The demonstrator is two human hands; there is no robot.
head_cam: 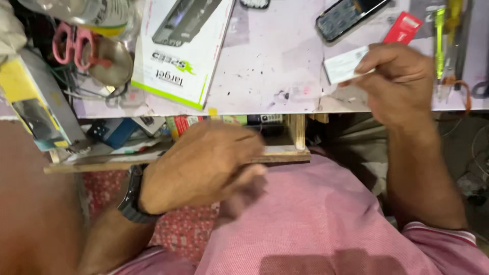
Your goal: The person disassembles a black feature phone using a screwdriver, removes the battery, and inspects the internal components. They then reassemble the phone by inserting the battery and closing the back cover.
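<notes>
My right hand (400, 81) pinches a small white flat piece (344, 65), like a card or a slim battery, just above the front edge of the pale worktable (270, 66). My left hand (204, 165) hangs below the table edge in front of an open wooden shelf (277, 153). Its fingers are curled and blurred, and I cannot tell whether it holds anything. A dark watch sits on that wrist. A black phone (349, 18) lies on the table just beyond the white piece.
A white product box (178, 51) lies at the table's left, with pink-handled scissors (76, 46) and a yellow-grey box (38, 102) beside it. A red card (402, 28) and a green-handled screwdriver (440, 43) are at the right. The shelf holds small packets.
</notes>
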